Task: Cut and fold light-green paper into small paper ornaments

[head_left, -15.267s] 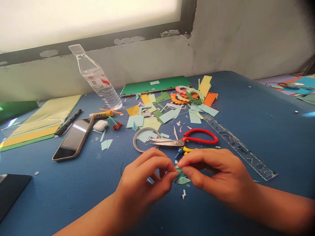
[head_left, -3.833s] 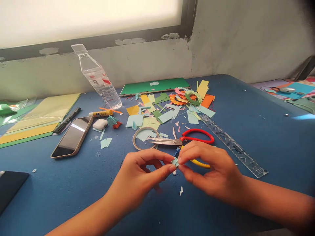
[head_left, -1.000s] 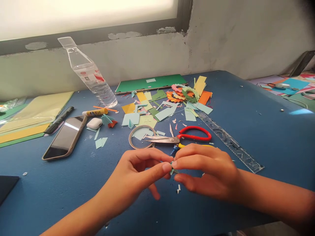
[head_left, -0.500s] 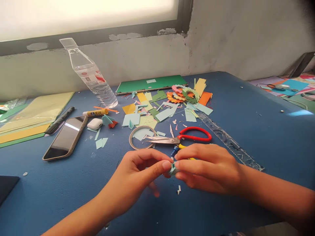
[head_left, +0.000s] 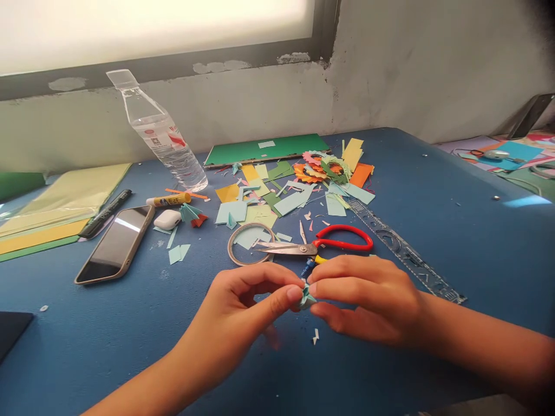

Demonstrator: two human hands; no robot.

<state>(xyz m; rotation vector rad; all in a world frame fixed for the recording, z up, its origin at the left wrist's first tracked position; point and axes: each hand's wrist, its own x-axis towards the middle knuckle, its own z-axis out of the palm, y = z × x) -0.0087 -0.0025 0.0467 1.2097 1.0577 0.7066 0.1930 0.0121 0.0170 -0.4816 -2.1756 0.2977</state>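
Folded teal paper piece: small, pinched above the blue table near its front edge, between both hands. Left hand: thumb and forefinger closed on the left side of the piece, remaining fingers curled under. Right hand: thumb and forefinger closed on the right side, fingertips nearly meeting those of the left. Exact shape of the piece mostly hidden by the fingertips.

Directly below: tiny white paper scrap on the table. Just behind the hands: red-handled scissors, blades shut and pointing left, tips over a ring of tape. Partly hidden behind the right hand: yellow-and-blue tool. To the right: clear ruler, laid diagonally. Farther back: heap of coloured paper offcuts and a green sheet. To the left: phone face up, white earbud case, glue stick, black marker, leaning water bottle, yellow and green sheets.
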